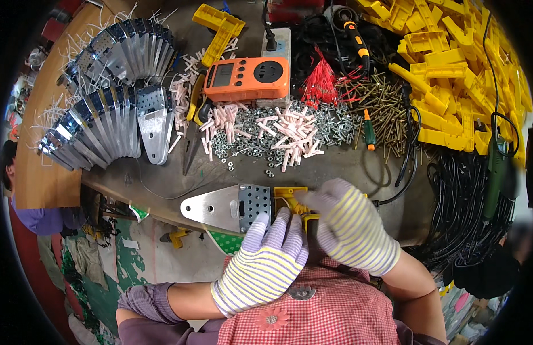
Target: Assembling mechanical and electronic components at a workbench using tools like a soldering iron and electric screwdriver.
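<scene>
A silver metal plate point(211, 207), tapered with a perforated end, lies near the table's front edge. Against that end sits a yellow plastic housing point(290, 192), partly covered by my hands. My left hand point(266, 267), in a striped knit glove, lays its stretched fingers over the plate's perforated end and the housing's near side; its thumb is hidden. Over the housing's right part is my right hand point(355, 227), gloved alike and blurred by motion. Its fingertips point left at the housing, and whether they hold anything is unclear.
Fanned metal plates with wires point(99, 123) stand at left. Behind my hands lie an orange meter point(246, 79), pale pink sleeves point(295, 132), nuts and screws, and a green screwdriver point(369, 131). Yellow housings point(444, 75) are heaped at right, above black cables point(459, 201). Another person point(39, 218) is at far left.
</scene>
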A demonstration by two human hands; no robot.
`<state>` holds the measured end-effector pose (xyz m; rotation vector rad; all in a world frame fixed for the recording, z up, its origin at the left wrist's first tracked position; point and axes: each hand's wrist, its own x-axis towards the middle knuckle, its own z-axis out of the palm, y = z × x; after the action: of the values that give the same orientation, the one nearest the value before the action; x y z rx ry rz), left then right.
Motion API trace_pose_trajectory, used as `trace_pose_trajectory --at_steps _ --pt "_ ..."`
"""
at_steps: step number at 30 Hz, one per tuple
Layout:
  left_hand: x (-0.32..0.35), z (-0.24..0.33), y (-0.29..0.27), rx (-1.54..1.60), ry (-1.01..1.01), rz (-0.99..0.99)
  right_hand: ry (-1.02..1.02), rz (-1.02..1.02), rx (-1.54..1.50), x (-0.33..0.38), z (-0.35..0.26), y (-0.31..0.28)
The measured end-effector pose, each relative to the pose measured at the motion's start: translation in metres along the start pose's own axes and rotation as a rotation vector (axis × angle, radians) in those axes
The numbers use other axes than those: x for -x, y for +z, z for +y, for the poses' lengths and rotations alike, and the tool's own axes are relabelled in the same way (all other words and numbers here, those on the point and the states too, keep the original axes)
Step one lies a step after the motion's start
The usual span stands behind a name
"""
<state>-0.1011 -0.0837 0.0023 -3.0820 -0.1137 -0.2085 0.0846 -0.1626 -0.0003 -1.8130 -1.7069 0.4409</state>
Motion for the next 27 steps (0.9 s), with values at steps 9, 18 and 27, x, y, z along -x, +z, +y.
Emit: trace_pose_trajectory --at_steps 9,18,27 --pt "-0.001 -0.006 0.002 0.059 0.063 -0.034 0.021 -0.023 0.165 -0.001 -0.003 0.001" --pt "-0.001 -0.020 0.002 0.200 0.087 -0.021 0.024 -0.155 0.316 -0.001 -0.011 0.003" --pt "-0.008 -0.027 -0.002 0.347 0.099 -0.093 -0.053 -0.135 0.271 0.002 -0.006 0.001"
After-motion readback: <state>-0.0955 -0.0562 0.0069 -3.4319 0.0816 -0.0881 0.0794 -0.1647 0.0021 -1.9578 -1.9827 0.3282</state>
